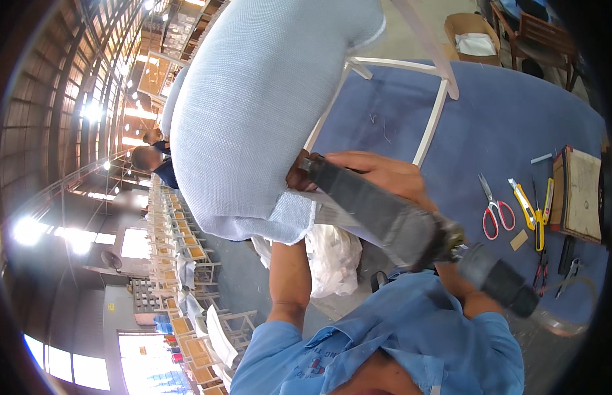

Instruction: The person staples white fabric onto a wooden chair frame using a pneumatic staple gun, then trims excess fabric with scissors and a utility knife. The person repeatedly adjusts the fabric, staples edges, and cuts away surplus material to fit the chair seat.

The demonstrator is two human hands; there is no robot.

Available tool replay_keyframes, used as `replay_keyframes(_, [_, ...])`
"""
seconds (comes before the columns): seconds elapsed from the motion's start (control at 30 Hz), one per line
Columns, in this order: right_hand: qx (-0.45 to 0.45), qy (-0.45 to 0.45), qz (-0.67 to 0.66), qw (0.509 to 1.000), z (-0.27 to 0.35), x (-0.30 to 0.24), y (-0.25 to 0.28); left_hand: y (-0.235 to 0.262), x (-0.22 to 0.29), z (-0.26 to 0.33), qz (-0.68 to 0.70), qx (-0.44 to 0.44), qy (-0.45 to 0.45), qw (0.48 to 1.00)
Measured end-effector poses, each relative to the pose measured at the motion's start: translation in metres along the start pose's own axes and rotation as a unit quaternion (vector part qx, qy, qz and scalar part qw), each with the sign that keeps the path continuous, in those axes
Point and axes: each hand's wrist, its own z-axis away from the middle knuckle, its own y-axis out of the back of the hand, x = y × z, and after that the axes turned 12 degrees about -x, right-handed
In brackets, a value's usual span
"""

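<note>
A chair with light blue-grey woven upholstery point(260, 99) is tipped up in front of me. Its pale wooden frame point(432, 122) lies toward the table. Gripped in my right hand point(385, 172) is a dark air staple gun point(378, 210), its nose against the upholstery's lower edge. An air hose fitting trails off the gun's rear. My left forearm rises behind the hanging fabric flap point(294, 214). My left hand point(298, 174) shows only in part, its fingers bent over the fabric edge by the gun's nose; the rest is hidden.
On the blue-covered table point(516, 112) at right lie red-handled scissors point(495, 210), yellow utility knives point(524, 201), pliers point(540, 270) and a worn box point(578, 191). A clear plastic bag point(335, 257) sits below the chair. Rows of chair frames point(181, 263) and other people point(162, 164) are at left.
</note>
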Motion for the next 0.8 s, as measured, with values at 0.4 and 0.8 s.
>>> replay_keyframes(0.4, [-0.084,0.122,0.168,0.975,-0.003,0.013,0.019,0.012,0.004,0.001,-0.009,0.013,0.004,1.000])
replay_keyframes(0.8, [-0.111,0.126,0.126,0.978,-0.009,0.017,0.015,0.011,0.002,0.002,-0.001,0.014,0.007,1.000])
